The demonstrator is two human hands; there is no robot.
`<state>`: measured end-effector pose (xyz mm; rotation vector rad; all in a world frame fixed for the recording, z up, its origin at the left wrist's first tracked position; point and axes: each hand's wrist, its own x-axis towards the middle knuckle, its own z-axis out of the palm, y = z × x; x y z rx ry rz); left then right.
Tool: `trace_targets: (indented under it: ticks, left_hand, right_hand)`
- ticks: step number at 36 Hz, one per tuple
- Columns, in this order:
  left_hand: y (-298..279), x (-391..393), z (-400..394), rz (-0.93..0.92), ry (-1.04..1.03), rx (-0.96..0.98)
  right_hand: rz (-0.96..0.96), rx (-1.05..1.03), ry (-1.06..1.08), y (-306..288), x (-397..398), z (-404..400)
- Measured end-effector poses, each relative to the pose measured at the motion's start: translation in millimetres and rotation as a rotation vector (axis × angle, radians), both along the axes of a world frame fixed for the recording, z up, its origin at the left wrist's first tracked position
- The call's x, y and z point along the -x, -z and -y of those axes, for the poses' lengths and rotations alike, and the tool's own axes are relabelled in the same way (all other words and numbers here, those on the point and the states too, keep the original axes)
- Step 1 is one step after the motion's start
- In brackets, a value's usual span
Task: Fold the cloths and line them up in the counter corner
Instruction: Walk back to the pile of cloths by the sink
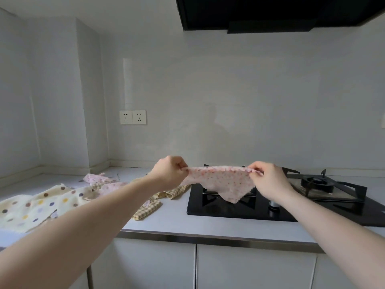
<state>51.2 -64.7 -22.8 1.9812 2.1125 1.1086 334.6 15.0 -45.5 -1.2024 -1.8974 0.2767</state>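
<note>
A: Starting at the left, what lies on the counter [170, 217]?

B: A cream cloth with coloured dots [31, 207] sprawls unfolded at the far left edge. Just beyond it, nearer the corner, a pink dotted cloth [100, 180] lies crumpled. A yellow checked cloth [150, 207] trails from behind the left forearm toward the counter's front, bunched and partly hidden by that arm.

A: Any of them folded?

B: None looks folded. All 3 lie loose, touching or overlapping one another.

A: And the hands?

B: The left hand [169, 171] has its fingers curled tight, pinching 1 top corner of a small pink cloth with red specks [220, 182]. The right hand [268, 180] pinches the opposite top corner between thumb and fingers. The top edge is stretched nearly level between them, and the rest hangs to a point.

A: Where does that cloth sit relative to the counter?

B: It is held in the air, clear of the surface, over the left burner of the black stove [235, 209]. Its hanging tip hides part of that burner's grate.

A: What else is about?

B: 2 wall sockets [132, 117] sit side by side on the back wall, a dark hood [270, 11] hangs above the stove, and white cupboard doors [250, 270] run below the counter.
</note>
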Motion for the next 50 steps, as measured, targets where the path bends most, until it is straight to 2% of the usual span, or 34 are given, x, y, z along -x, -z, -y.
trace_targets:
  ticks: [3, 5, 10, 13, 19, 22, 29, 37, 42, 50]
  left_hand:
    - [22, 1, 14, -0.15, 0.081, 0.289]
    - [37, 3, 19, -0.277, 0.094, 0.391]
    - [65, 5, 21, -0.273, 0.148, 0.532]
    - [71, 5, 18, -0.261, 0.134, 0.49]
    - [78, 15, -4, 0.001, 0.047, 0.238]
    - [84, 19, -14, 0.06, -0.008, 0.202]
    - [100, 25, -36, 0.147, -0.106, 0.147]
    - [115, 26, -54, 0.153, -0.196, 0.232]
    - [126, 27, -59, 0.077, -0.299, 0.311]
    - [145, 35, -59, 0.129, -0.249, 0.177]
  right_hand:
    - [0.155, 0.141, -0.073, 24, -12, 9]
    - [0.247, 0.237, -0.126, 39, -16, 14]
    - [0.338, 0.345, -0.159, 70, -18, 17]
    - [0.303, 0.339, -0.134, 75, -15, 13]
    - [0.119, 0.249, -0.065, 74, -1, -7]
    - [0.039, 0.234, -0.027, 75, 7, -21]
    - [0.008, 0.224, 0.063, 75, 31, -48]
    - [0.029, 0.245, 0.171, 82, 50, -66]
    - [0.067, 0.291, 0.249, 96, 52, -69]
    - [0.056, 0.235, 0.285, 120, 50, -72]
